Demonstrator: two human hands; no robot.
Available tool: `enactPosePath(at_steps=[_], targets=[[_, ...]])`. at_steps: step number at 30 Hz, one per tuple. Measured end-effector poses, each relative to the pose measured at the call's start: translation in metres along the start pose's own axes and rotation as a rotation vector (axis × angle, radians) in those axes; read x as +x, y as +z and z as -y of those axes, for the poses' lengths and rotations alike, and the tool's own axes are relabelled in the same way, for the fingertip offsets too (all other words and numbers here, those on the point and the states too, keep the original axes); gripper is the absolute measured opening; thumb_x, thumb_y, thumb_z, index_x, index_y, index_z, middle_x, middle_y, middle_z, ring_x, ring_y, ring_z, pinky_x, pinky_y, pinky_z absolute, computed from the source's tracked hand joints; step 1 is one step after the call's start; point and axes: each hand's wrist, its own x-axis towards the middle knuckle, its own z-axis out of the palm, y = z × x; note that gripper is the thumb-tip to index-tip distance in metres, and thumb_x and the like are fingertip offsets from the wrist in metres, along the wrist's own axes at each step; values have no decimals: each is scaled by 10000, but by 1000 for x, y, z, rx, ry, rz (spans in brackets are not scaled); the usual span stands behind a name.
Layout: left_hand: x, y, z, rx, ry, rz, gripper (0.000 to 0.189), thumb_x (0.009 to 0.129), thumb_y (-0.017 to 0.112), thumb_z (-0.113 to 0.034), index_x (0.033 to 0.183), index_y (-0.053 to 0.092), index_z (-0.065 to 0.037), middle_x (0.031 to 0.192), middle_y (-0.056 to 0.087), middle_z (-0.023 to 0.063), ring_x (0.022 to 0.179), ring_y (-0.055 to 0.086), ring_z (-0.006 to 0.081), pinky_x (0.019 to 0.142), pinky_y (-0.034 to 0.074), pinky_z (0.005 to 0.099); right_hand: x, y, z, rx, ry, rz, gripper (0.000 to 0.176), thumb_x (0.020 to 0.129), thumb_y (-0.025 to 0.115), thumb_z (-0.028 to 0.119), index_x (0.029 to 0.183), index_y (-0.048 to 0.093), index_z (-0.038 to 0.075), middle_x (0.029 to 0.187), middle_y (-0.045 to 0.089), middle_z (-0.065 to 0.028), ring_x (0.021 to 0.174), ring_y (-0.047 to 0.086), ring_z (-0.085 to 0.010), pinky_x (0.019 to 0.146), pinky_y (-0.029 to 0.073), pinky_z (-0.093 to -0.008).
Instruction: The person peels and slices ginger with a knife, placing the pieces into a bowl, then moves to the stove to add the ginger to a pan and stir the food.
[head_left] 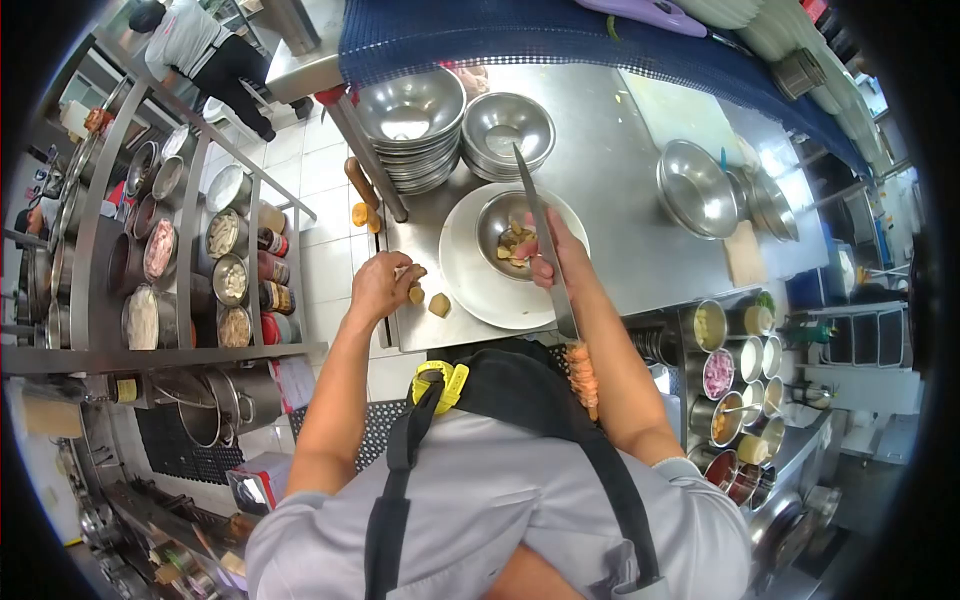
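My right hand (560, 255) is over a white plate (462, 285), closed around the blade of a long knife (545, 235). The blade points away from me, and its orange-wrapped handle (582, 380) lies back along my forearm. Beneath the fingers, a small steel bowl (490, 215) on the plate holds several pale yellow-brown pieces (515, 243), apparently ginger. At the table's left edge my left hand (378, 290) is closed, fingertips on a knobbly ginger piece (416, 272). Beside it on the steel top lies another ginger piece (438, 305).
Stacked steel bowls (415, 110) stand behind the plate. Farther right are more bowls (697, 190) and a white cutting board (680, 115). A table post (375, 160) rises near my left hand. Food containers (718, 372) sit at right. A person (205, 50) bends over at far left.
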Motion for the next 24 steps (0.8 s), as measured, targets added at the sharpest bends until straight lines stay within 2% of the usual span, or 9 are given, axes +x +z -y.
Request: enactPosePath(at_steps=[3,6,8,10,11,14,17,20,24], targets=[[-2,5,13,102,27,61,193,835,724,-169,995,741,-62,864,721,137,785,690,335,753,554,410,-6,3,5,-39,-73,96,580,1016,508,543,1353,529,71,751,633,-86,416,424,-84,374,314,-248],[3,8,28,-60,-125,148,195,877,708,-155,1030,711,-33,842,720,114,746,690,280,745,550,368,-13,-2,6,-115,-132,141,614,999,542,541,1367,549,50,737,613,-54,440,419,-75,392,319,-253],[3,11,43,-359,-247,78,212,898,701,-152,1046,677,-2,825,713,95,737,684,224,733,543,337,-14,-8,9,-113,-147,185,593,998,558,508,1350,579,31,734,601,-38,466,430,-76,413,343,-264],[2,-4,32,-706,-351,76,230,913,700,-137,1057,629,27,845,701,53,786,670,123,689,515,275,-6,-17,6,-167,-194,171,545,995,570,465,1307,617,21,821,642,-44,585,524,-93,531,428,-271],[4,-10,25,-796,-371,54,219,911,698,-127,1061,627,17,868,704,54,792,667,117,680,507,266,-3,-23,4,-193,-217,163,521,994,576,443,1286,635,16,865,662,-47,645,571,-101,590,470,-275],[10,-10,21,-1154,-424,52,199,916,691,-104,1094,621,-47,988,713,60,813,660,107,658,486,240,-2,-9,2,-174,-340,101,461,999,569,398,1256,669,29,1036,694,-58,911,636,-134,831,489,-288],[15,-10,-10,-1491,-403,122,204,926,694,-117,1110,614,-81,1017,718,60,812,673,126,673,502,246,5,-10,-3,-259,-377,77,448,1010,555,398,1234,686,33,1165,689,-70,1093,619,-154,965,444,-296],[17,-8,-42,-1555,-353,154,225,921,716,-135,1121,614,-123,1021,723,48,806,688,131,638,533,270,5,-6,-3,-279,-412,59,408,1011,559,387,1172,715,45,1043,693,-58,894,648,-137,792,499,-286],[25,-3,-77,-1519,-338,171,268,905,751,-142,1135,614,-124,1010,722,28,778,687,124,608,545,283,-17,1,9,-146,-231,153,380,1005,598,382,1177,702,59,870,642,-23,596,543,-88,513,412,-245]])
